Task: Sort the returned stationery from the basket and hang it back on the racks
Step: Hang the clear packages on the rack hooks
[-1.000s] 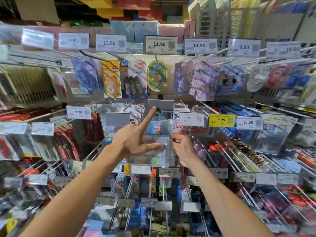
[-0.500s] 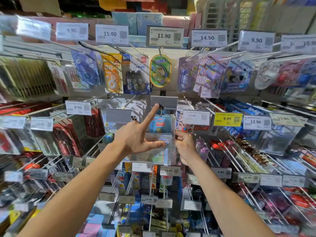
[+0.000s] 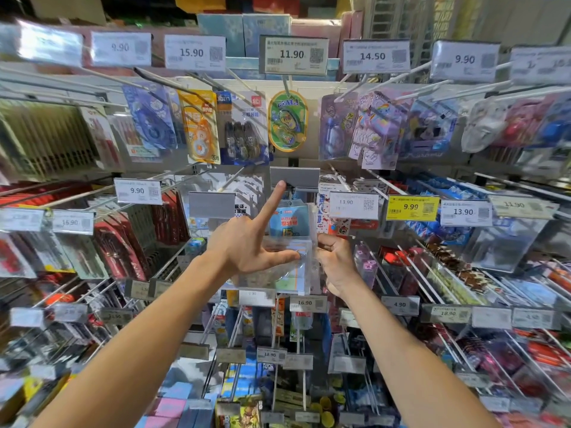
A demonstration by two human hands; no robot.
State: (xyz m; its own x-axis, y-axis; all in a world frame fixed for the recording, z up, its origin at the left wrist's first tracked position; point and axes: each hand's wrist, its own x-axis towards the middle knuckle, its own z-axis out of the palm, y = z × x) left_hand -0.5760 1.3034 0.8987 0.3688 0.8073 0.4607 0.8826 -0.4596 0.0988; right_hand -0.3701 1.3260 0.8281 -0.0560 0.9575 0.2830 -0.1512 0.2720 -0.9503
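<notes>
A clear plastic blister pack point(image 3: 289, 270) with a blue card hangs in front of the middle rack, below a blank grey tag holder point(image 3: 294, 178). My left hand point(image 3: 247, 242) lies across the pack's front, thumb pressed on it and index finger stretched up to touch the grey tag holder. My right hand point(image 3: 332, 261) pinches the pack's right edge with curled fingers. The peg under the tag holder is hidden behind the pack and my fingers. The basket is not in view.
Rows of metal pegs with packaged stationery fill the wall, each tipped with a price tag, such as 11.90 point(image 3: 293, 55) above and a yellow 9.99 point(image 3: 412, 207) to the right. A second blank grey holder point(image 3: 211, 204) sits left of my hand. Lower pegs point(image 3: 304, 304) jut toward me.
My hands and the pack have stayed nearly still against the rack. The camera has shifted slightly, and my left index finger has come up to the grey tag holder.
</notes>
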